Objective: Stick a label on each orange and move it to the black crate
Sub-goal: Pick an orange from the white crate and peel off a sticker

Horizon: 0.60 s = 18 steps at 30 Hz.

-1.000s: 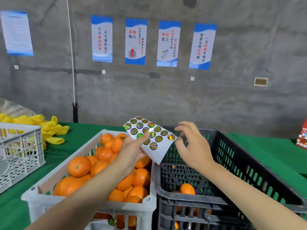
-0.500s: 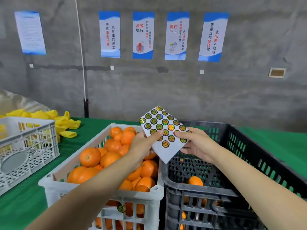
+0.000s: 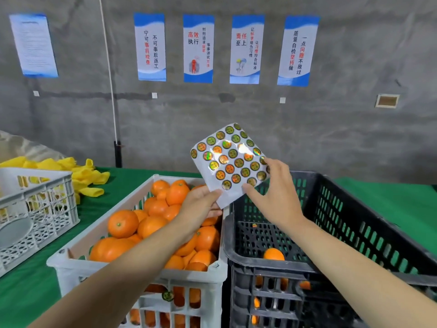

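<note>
My left hand (image 3: 201, 204) pinches the lower corner of a white label sheet (image 3: 230, 162) covered with several round shiny stickers, held up above the two crates. My right hand (image 3: 274, 192) is at the sheet's right edge, thumb at its lower edge and fingertips touching the stickers near the right side. A white crate (image 3: 75, 268) below my left arm is full of oranges (image 3: 123, 223). The black crate (image 3: 354, 209) on the right holds an orange (image 3: 273, 254) on its floor.
A second white crate (image 3: 35, 209) stands at the left on the green table cloth (image 3: 123, 183). Yellow foam sleeves (image 3: 82, 178) lie piled behind it. A grey wall with posters (image 3: 198, 48) closes the back.
The sheet has risen and turned more face-on. My right hand went from reaching toward its edge to touching its right side.
</note>
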Available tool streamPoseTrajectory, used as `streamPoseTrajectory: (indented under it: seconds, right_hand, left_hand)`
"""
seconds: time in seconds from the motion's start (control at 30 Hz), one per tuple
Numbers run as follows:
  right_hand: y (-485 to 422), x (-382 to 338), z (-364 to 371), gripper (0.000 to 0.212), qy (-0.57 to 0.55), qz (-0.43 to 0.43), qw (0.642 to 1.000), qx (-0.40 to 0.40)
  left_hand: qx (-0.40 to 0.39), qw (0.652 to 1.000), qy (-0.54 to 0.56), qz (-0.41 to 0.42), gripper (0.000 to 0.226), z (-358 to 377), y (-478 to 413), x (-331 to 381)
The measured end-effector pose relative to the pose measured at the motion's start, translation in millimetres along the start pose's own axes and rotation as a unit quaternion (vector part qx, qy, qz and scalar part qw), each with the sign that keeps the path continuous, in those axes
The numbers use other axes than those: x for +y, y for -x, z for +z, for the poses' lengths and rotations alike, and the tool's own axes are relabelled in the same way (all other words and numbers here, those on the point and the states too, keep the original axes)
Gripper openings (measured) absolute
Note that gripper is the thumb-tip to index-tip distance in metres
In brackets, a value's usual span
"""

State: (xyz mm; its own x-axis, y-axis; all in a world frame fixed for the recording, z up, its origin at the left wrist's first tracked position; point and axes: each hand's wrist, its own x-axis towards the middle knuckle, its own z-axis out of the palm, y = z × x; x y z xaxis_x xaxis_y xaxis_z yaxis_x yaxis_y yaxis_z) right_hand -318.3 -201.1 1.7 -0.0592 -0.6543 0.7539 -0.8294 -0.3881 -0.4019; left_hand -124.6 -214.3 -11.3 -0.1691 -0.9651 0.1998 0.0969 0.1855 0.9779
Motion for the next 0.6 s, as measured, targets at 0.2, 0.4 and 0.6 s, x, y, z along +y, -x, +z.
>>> streamPoseTrajectory:
  seconds: [0.2,0.4,0.6]
  right_hand:
    - [3.3,-13.9,2.4,0.052,0.216,-0.21,0.946,0.116]
    - [4.9,-23.3,6.2,0.025,0.178,-0.32,0.93,0.028]
    - [8.2,-18.3,-2.4,0.024,0.084,-0.223,0.967,-0.085]
  left_hand:
    - [0.071,0.996,-0.032,0.037,0.021,-0.9,0.3,1.3]
    - [0.036,0.992,-0.088,0.08,0.021,1.6,6.0,4.0]
    - [-0.002,0.985,-0.125,0.123,0.021,6.4,14.4,5.5]
